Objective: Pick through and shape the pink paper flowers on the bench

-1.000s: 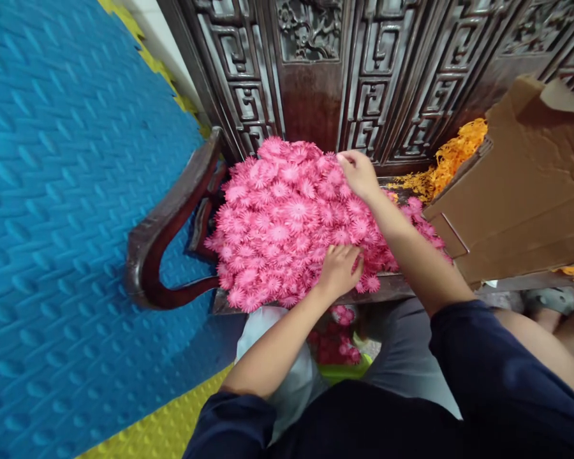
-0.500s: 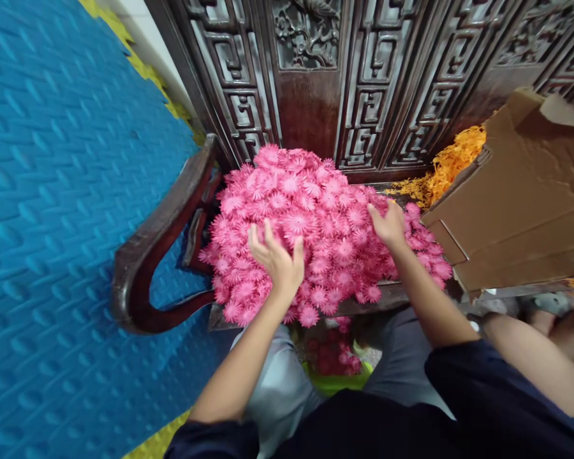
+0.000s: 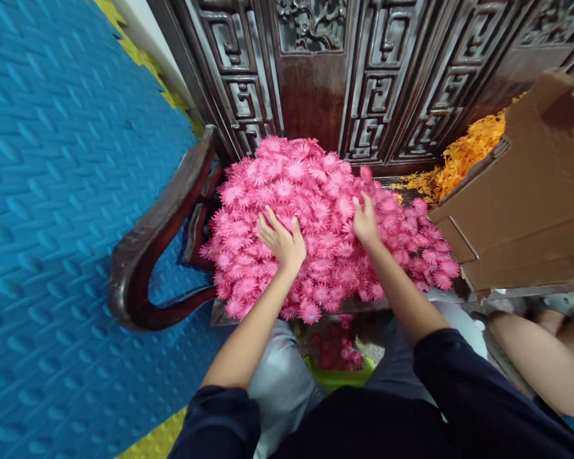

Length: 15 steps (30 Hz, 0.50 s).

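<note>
A large heap of pink artificial flowers [image 3: 239, 236] covers the seat of a dark wooden bench. My left hand [image 3: 283, 242] rests over the middle of the heap, palm down, fingers spread, holding nothing. To its right my right hand [image 3: 365, 220] touches the blossoms with thumb and forefinger apart; its other fingers are partly hidden, and nothing shows in its grasp. Blossoms surround both hands.
The curved wooden armrest [image 3: 134, 274] stands left of the heap, beside blue matting [image 3: 52, 191]. A cardboard box [image 3: 530, 204] and orange flowers [image 3: 473, 153] lie right. Below is a green container [image 3: 337, 379] with pink flowers. Another person's bare limb [image 3: 536, 363] shows lower right.
My right hand has moved left, closer to my left hand, and more pink flowers show to its right. My left hand has tilted slightly over the heap. The view has shifted a little.
</note>
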Each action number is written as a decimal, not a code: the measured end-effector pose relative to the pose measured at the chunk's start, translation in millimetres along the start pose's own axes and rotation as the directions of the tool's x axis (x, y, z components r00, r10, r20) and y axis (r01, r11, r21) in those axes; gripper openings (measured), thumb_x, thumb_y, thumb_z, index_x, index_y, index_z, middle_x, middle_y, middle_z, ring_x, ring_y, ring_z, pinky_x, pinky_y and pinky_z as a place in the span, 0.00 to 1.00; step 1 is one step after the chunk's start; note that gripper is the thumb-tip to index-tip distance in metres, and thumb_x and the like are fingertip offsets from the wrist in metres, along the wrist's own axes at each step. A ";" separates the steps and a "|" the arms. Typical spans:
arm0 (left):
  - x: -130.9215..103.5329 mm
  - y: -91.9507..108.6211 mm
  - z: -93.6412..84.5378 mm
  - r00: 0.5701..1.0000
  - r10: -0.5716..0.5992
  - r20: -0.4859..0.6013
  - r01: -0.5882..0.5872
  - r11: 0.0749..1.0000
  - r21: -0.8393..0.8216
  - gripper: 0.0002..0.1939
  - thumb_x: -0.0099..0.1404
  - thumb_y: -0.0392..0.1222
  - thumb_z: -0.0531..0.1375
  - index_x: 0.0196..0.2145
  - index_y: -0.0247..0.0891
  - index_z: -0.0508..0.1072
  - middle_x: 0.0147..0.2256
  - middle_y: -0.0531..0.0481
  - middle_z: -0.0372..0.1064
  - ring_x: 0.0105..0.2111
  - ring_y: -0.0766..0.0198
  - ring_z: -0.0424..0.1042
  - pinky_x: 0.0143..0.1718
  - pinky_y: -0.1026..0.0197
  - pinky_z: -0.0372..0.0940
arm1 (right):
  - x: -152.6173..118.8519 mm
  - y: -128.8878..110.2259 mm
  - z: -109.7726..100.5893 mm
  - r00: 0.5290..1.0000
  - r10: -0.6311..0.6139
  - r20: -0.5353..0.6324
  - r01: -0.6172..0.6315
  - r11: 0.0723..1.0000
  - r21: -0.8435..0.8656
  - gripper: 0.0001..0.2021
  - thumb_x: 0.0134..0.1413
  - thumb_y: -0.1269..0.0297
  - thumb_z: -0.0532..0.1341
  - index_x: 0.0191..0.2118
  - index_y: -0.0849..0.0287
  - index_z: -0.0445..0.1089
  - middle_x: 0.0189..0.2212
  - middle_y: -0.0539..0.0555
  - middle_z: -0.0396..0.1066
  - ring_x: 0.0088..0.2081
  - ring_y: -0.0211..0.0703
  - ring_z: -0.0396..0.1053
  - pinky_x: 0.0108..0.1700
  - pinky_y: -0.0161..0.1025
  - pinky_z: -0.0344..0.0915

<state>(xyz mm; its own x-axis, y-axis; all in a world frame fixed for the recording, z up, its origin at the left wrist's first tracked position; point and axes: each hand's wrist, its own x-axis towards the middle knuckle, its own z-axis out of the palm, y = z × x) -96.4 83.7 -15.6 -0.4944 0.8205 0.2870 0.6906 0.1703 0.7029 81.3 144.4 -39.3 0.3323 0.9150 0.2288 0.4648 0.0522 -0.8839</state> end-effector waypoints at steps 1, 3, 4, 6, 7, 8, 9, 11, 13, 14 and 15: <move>5.0 5.0 3.1 1.000 0.010 -0.006 -0.010 1.000 -0.008 0.35 0.65 0.50 0.50 0.64 0.27 0.50 0.63 0.29 0.44 0.65 0.46 0.43 0.64 0.44 0.37 | 5.3 -7.1 8.8 0.998 -0.060 0.014 0.060 0.998 -0.005 0.28 0.58 0.51 0.47 0.57 0.65 0.57 0.59 0.66 0.58 0.62 0.47 0.55 0.64 0.50 0.49; 14.6 12.4 6.9 0.999 0.051 0.007 -0.050 0.999 -0.016 0.33 0.65 0.48 0.51 0.63 0.29 0.53 0.64 0.30 0.44 0.65 0.46 0.43 0.65 0.44 0.37 | 13.6 -18.7 21.7 0.979 -0.192 0.075 0.194 0.981 -0.021 0.27 0.59 0.51 0.47 0.57 0.64 0.58 0.59 0.65 0.59 0.62 0.47 0.55 0.64 0.51 0.49; 18.7 14.1 7.2 0.997 0.076 0.026 -0.076 0.997 -0.019 0.32 0.64 0.46 0.52 0.62 0.30 0.55 0.64 0.31 0.44 0.65 0.46 0.43 0.65 0.45 0.38 | 16.6 -23.0 24.9 0.961 -0.252 0.117 0.257 0.966 -0.029 0.26 0.59 0.50 0.47 0.57 0.63 0.58 0.58 0.65 0.59 0.62 0.47 0.54 0.64 0.51 0.50; 24.2 13.2 3.5 0.991 0.121 0.055 -0.120 0.993 -0.025 0.32 0.61 0.42 0.55 0.61 0.33 0.57 0.63 0.33 0.45 0.65 0.46 0.44 0.64 0.45 0.41 | 21.4 -28.5 23.0 0.922 -0.340 0.186 0.354 0.934 -0.047 0.26 0.58 0.49 0.49 0.55 0.63 0.60 0.57 0.65 0.60 0.62 0.48 0.54 0.64 0.51 0.51; 25.0 10.9 -0.7 0.989 0.139 0.056 -0.138 0.990 -0.027 0.33 0.58 0.39 0.57 0.61 0.35 0.58 0.63 0.34 0.46 0.64 0.47 0.45 0.64 0.46 0.42 | 24.0 -29.8 17.6 0.910 -0.366 0.195 0.384 0.921 -0.060 0.26 0.57 0.48 0.51 0.55 0.62 0.61 0.56 0.64 0.60 0.61 0.48 0.55 0.64 0.51 0.51; 24.4 7.6 -6.2 0.987 0.155 0.042 -0.154 0.988 -0.027 0.35 0.56 0.37 0.58 0.61 0.37 0.57 0.63 0.35 0.46 0.64 0.47 0.46 0.64 0.46 0.43 | 27.2 -30.1 9.6 0.905 -0.383 0.186 0.402 0.913 -0.075 0.26 0.56 0.48 0.52 0.54 0.62 0.62 0.55 0.64 0.61 0.60 0.49 0.55 0.64 0.51 0.52; 22.4 3.7 -12.7 0.986 0.168 0.013 -0.168 0.985 -0.026 0.37 0.54 0.35 0.59 0.62 0.38 0.57 0.62 0.37 0.47 0.64 0.48 0.47 0.63 0.47 0.45 | 31.3 -29.5 -0.2 0.905 -0.394 0.158 0.411 0.907 -0.092 0.25 0.55 0.48 0.53 0.52 0.61 0.63 0.54 0.63 0.61 0.59 0.48 0.57 0.63 0.51 0.52; 15.6 -4.3 -26.4 0.981 0.187 -0.055 -0.189 0.982 -0.023 0.39 0.53 0.35 0.59 0.62 0.41 0.56 0.62 0.38 0.48 0.63 0.49 0.48 0.63 0.47 0.46 | 42.0 -26.4 -22.3 0.908 -0.410 0.090 0.418 0.902 -0.107 0.22 0.55 0.49 0.55 0.49 0.59 0.66 0.50 0.60 0.64 0.56 0.47 0.60 0.62 0.50 0.54; 8.3 -10.8 -37.6 0.979 0.194 -0.065 -0.196 0.980 -0.020 0.39 0.51 0.34 0.59 0.61 0.40 0.57 0.61 0.38 0.50 0.62 0.49 0.50 0.63 0.48 0.46 | 54.0 -21.7 -41.7 0.921 -0.386 0.055 0.390 0.915 -0.109 0.19 0.55 0.50 0.55 0.44 0.59 0.68 0.46 0.60 0.66 0.52 0.46 0.64 0.60 0.48 0.57; 5.4 -13.2 -41.4 0.980 0.189 -0.055 -0.190 0.982 -0.019 0.40 0.49 0.32 0.59 0.61 0.40 0.57 0.61 0.39 0.51 0.62 0.49 0.51 0.62 0.48 0.47 | 59.5 -19.1 -48.9 0.931 -0.363 0.037 0.365 0.925 -0.110 0.18 0.54 0.50 0.56 0.42 0.60 0.68 0.44 0.59 0.67 0.50 0.45 0.66 0.59 0.47 0.58; 3.4 -15.2 -43.9 0.982 0.182 -0.039 -0.183 0.983 -0.018 0.40 0.48 0.30 0.58 0.60 0.40 0.58 0.60 0.39 0.52 0.61 0.49 0.52 0.62 0.48 0.47 | 64.1 -16.6 -54.4 0.939 -0.339 0.046 0.343 0.932 -0.115 0.17 0.54 0.52 0.56 0.41 0.60 0.68 0.43 0.59 0.68 0.48 0.44 0.67 0.59 0.46 0.59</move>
<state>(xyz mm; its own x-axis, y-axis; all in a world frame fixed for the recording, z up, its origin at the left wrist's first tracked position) -131.7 59.9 3.3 -0.3805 0.8159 0.4354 0.7600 0.0076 0.6499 139.5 180.4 12.3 0.1167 0.8603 0.4963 0.6417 0.3160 -0.6988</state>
